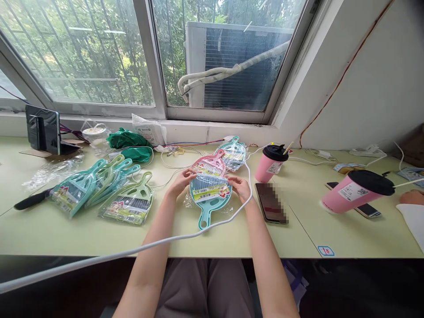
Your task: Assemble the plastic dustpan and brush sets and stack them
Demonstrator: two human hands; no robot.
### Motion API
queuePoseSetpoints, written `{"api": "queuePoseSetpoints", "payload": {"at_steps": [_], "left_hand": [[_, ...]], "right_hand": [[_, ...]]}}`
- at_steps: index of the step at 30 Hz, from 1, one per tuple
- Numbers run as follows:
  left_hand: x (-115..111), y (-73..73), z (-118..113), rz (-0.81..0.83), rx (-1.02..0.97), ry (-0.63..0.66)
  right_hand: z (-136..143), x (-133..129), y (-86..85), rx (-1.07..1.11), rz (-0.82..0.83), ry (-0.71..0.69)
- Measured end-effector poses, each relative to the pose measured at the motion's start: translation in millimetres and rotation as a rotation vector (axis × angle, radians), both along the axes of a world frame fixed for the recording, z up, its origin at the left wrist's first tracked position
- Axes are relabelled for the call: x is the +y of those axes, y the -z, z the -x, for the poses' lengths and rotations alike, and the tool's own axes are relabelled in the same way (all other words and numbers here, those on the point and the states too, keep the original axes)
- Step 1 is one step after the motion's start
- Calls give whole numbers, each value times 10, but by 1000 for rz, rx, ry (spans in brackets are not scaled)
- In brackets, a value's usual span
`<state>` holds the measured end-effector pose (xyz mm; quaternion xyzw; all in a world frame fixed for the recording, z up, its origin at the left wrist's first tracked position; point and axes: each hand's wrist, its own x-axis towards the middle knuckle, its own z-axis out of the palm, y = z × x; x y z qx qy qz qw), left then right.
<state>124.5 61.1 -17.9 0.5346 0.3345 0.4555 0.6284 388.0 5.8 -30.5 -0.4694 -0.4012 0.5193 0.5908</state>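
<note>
A teal dustpan-and-brush set [211, 198] in clear wrapping lies in front of me, its handle pointing toward the table's near edge. My left hand [181, 182] pinches the wrapping at its upper left corner, and my right hand [240, 186] grips the upper right corner. Just behind it is a pink wrapped set [212, 162], with a light blue wrapped set [234, 154] farther back. To the left lie a green wrapped set [129, 205] and several overlapping teal and green sets [76, 187].
Pink cups [265, 170] with black lids and a phone [271, 203] stand or lie on the right. A white cable [165, 240] crosses in front of my forearms. At the back left are a green bag [127, 139] and a propped tablet [43, 130]. A person's sleeve [412, 221] shows far right.
</note>
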Motion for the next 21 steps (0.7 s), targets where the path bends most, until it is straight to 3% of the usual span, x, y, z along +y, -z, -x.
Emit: {"api": "queuePoseSetpoints", "payload": {"at_steps": [10, 21], "left_hand": [[-2, 13, -41, -1, 134, -41], [-107, -168, 61, -29, 302, 380]], "right_hand": [[-74, 70, 128, -82, 15, 40], [-40, 71, 77, -80, -93, 112]]}}
